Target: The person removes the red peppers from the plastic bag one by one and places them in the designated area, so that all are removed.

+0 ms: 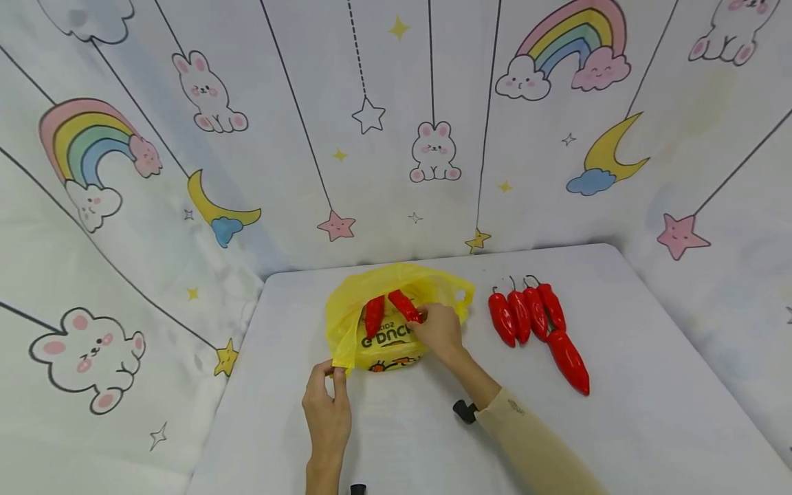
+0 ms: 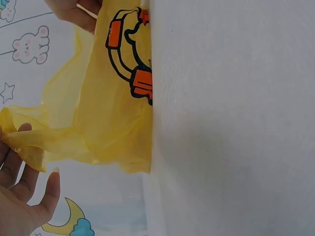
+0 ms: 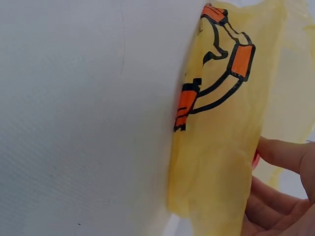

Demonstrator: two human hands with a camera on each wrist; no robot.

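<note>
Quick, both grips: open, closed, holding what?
Left grip: closed, holding the edge of the bag.
Right grip: closed, holding a red pepper.

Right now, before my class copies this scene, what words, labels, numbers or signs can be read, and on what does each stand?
"KIDS": on the yellow bag, the smaller line; its letters seem flipped.
"DUCK": on the same bag, larger line below; end partly hidden by the right hand, mark before it unclear.
Sleeve: a mark, too small to read.
Backdrop: drawings only, no readable words or numbers.
</note>
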